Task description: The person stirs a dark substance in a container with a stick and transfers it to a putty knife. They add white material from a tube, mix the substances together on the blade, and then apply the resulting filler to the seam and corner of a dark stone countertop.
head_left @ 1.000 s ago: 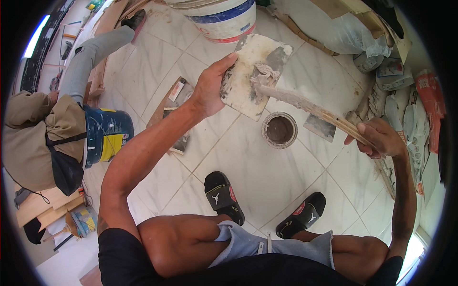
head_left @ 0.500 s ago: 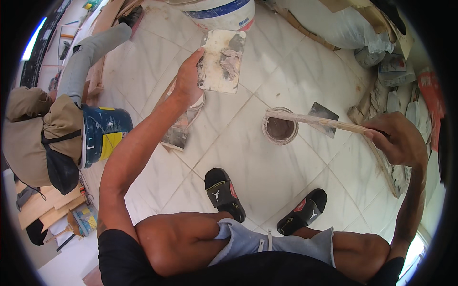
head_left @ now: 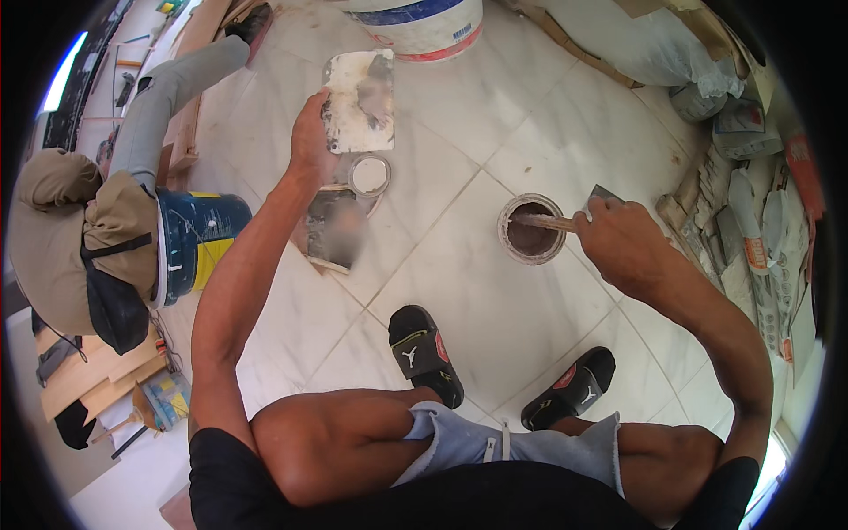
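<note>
My left hand (head_left: 309, 134) grips the edge of a flat pale plate (head_left: 349, 119) smeared with grey paste, held above the floor. In my right hand (head_left: 625, 243) is a wooden stirring stick (head_left: 552, 222), grasped close to the tin. Its far end dips into the brownish-grey paste (head_left: 532, 238) inside a round open tin (head_left: 539, 259), and the paste hides its tip. Beyond my right hand, a dark metal scraper blade (head_left: 603, 192) lies on the tiles, partly covered by the hand. A small round pale-topped container (head_left: 370, 176) sits just below the plate.
A dark-stained flat piece (head_left: 331, 252) lies on the tiled floor (head_left: 442, 265) at left. A blue bucket (head_left: 208, 234) with a tan bag (head_left: 53, 230) stands farther left. At the far side is a white bucket (head_left: 424, 31); wrapped bags and debris (head_left: 698, 194) line the right.
My right hand has moved left toward the tin, and the stick's end has gone from lying across the rim down into the paste. My left hand has shifted left with the plate.
</note>
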A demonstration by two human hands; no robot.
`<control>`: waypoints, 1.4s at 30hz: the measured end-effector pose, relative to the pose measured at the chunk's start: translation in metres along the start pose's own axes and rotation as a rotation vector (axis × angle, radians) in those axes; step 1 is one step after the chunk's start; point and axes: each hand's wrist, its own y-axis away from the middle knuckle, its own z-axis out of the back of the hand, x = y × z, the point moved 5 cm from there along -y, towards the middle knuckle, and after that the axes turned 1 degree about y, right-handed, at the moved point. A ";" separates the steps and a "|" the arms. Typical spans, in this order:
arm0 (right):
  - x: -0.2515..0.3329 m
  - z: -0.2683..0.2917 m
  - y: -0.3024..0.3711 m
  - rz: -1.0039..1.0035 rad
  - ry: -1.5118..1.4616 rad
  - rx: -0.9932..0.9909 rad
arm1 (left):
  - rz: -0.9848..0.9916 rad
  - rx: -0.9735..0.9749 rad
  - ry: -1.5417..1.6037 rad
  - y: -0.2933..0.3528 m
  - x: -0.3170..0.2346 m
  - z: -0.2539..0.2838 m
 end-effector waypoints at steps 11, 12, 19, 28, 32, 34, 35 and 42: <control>0.011 0.052 -0.036 0.082 -0.127 -0.226 | -0.053 -0.155 -0.036 -0.010 -0.018 0.067; 0.014 0.052 -0.045 0.095 -0.178 -0.207 | -0.074 -0.193 -0.056 -0.013 -0.020 0.077; 0.041 0.042 -0.132 0.175 -0.251 -0.165 | -0.091 -0.242 -0.102 -0.024 -0.014 0.135; 0.094 0.014 -0.292 0.180 -0.309 0.045 | -0.100 -0.382 -0.081 -0.021 -0.022 0.167; 0.110 -0.015 -0.376 0.034 -0.425 -0.105 | -0.168 -0.371 0.020 -0.017 -0.013 0.177; 0.112 -0.029 -0.400 0.047 -0.391 -0.220 | -0.192 -0.392 0.064 -0.018 -0.004 0.175; 0.111 -0.034 -0.409 0.058 -0.355 -0.325 | -0.196 -0.387 0.107 -0.019 0.001 0.171; 0.126 -0.049 -0.438 0.088 -0.269 -0.362 | -0.143 -0.402 0.171 -0.022 0.002 0.174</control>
